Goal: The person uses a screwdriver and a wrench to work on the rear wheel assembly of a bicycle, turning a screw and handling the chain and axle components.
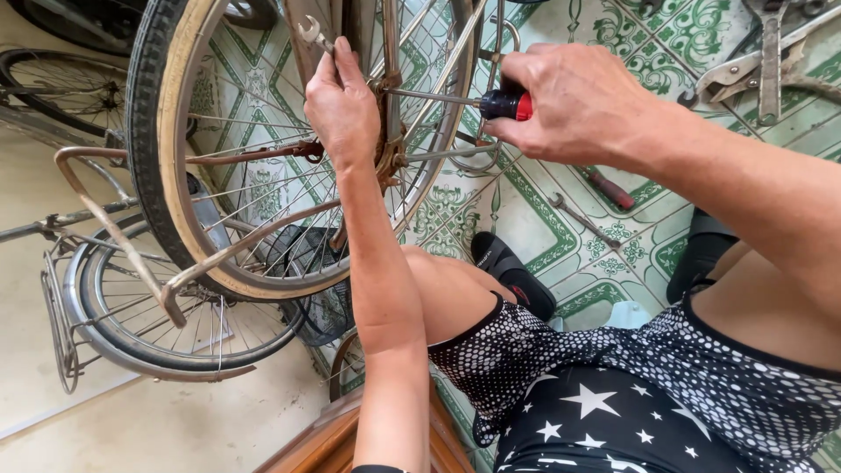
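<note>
My left hand (343,107) grips a metal open-end wrench (312,33) whose jaw sticks up above my fist, held against the hub of a bicycle wheel (180,166). My right hand (574,101) is closed on a screwdriver with a black and red handle (505,105). Its shaft points left into the rusty hub (388,158) between the spokes. The wheel has a cream rim and a dark tyre, and stands upright in front of my knees.
A second bicycle wheel with a mudguard and rack (131,324) lies behind at lower left. Pliers and other tools (762,61) lie on the green patterned tile floor at top right. A red-handled tool (611,188) and a thin spanner (583,219) lie near my black sandal (512,271).
</note>
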